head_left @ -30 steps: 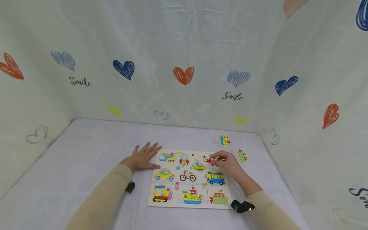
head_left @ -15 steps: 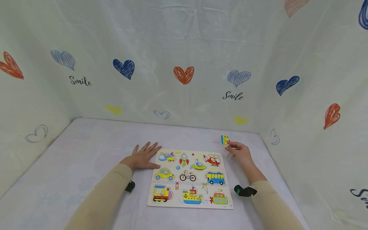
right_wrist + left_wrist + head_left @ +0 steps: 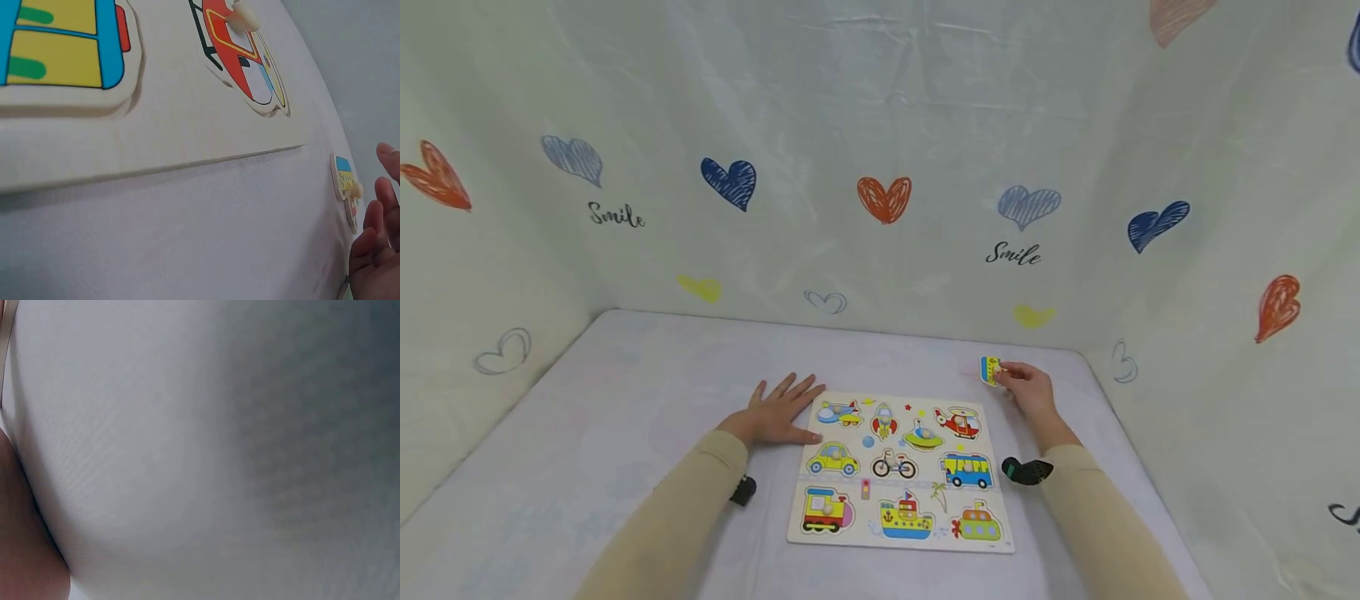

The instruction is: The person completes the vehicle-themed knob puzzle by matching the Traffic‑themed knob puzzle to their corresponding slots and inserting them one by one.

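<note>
In the head view a flat wooden peg puzzle board (image 3: pixel 917 490) with vehicle pictures lies on the table. My left hand (image 3: pixel 777 414) rests with spread fingers by its upper left corner, the thumb on the edge. Only a patch of left hand skin (image 3: pixel 31 544) shows in the blurred left wrist view. My right hand (image 3: pixel 1030 387) is at the loose ship puzzle piece (image 3: pixel 989 371) beyond the board's far right corner. In the right wrist view, the fingers of the right hand (image 3: pixel 378 250) stand apart, just beside the ship piece (image 3: pixel 344 178) and its knob, which they do not grasp.
The helicopter piece (image 3: pixel 958 423) and bus piece (image 3: pixel 967 470) sit in the board with knobs showing. No knob shows on the ship picture (image 3: pixel 906 517) or submarine picture (image 3: pixel 977 524). A patterned cloth wall (image 3: pixel 880 275) stands behind the table.
My right hand has left the helicopter piece and moved right and away to the ship piece. The loose submarine piece, visible earlier, is now hidden by that hand. The left hand stayed put.
</note>
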`<control>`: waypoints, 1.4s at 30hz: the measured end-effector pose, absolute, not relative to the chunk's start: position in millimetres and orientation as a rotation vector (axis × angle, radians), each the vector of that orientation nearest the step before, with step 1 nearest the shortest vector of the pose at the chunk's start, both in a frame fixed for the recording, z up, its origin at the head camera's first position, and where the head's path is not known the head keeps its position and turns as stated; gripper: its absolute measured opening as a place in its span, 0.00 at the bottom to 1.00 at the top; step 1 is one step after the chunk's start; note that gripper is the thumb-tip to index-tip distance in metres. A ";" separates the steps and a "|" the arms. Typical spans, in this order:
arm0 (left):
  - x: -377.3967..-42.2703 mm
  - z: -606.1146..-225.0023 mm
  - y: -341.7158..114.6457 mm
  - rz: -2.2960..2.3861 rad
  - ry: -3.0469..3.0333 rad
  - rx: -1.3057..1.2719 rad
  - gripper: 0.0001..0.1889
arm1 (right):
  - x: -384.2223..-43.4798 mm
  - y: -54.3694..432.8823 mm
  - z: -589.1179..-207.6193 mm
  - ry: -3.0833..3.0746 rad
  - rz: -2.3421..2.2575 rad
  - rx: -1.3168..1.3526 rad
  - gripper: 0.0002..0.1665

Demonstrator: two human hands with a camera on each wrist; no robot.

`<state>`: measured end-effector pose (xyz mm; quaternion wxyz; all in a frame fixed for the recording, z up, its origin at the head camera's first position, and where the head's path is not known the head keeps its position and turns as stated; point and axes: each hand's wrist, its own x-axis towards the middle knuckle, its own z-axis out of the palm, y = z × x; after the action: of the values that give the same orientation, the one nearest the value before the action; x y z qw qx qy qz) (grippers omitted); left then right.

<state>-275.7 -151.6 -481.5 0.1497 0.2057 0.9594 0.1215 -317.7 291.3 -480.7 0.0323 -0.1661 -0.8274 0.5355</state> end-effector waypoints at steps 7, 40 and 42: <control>-275.1 -481.4 -151.0 0.345 2.755 0.583 0.51 | -326.4 284.7 -482.7 -2.566 1.581 -0.475 0.20; -276.4 -485.8 -151.3 0.335 2.773 0.558 0.51 | -348.8 287.5 -499.6 -2.714 1.151 -0.435 0.11; -276.4 -485.9 -151.4 0.334 2.774 0.557 0.51 | -349.1 287.9 -499.4 -2.712 1.156 -0.424 0.11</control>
<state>-276.4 -151.4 -485.9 0.1459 0.1933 0.9633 0.1161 -349.1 287.9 -499.4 0.0814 -0.1417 -0.9075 0.3869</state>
